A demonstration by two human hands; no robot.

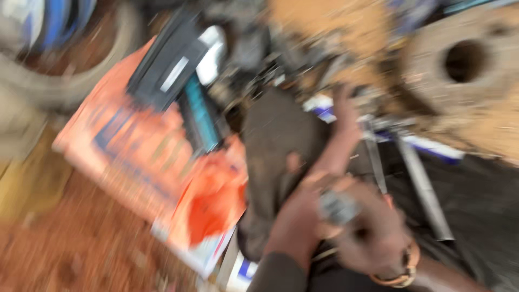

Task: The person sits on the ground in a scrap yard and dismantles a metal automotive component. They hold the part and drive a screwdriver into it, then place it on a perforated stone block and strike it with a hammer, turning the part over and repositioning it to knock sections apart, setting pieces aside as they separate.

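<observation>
Head view, heavily motion-blurred; details soft throughout.

Left hand (pixel 303 216): low centre, sleeve at the bottom edge, fingers wrapped around the edge of a dark grey cloth-like piece (pixel 275 146) that hangs or stands between the hands and the orange material. Closed grip on it, as far as the blur allows.

Right hand (pixel 373 232): lower right, bangle (pixel 403 270) at the wrist, curled around a small grey metal part (pixel 338 208). It sits just beside the left hand, touching or nearly so; cannot tell which. Exact kind of part unreadable.

Surroundings: orange printed sack or sheet (pixel 146 157) spread left, dark rectangular box (pixel 167 59) lying on its upper end. Grey metal rods (pixel 421 184) run diagonally to the right of the hands. Round stone-like block with a central hole (pixel 465 59) top right. Reddish dirt ground (pixel 65 254) lower left.

Judgement: the step in hand looks like working the metal part against or into the dark piece, both hands engaged. The next move calls for a steady left-hand hold while the right positions the part.
</observation>
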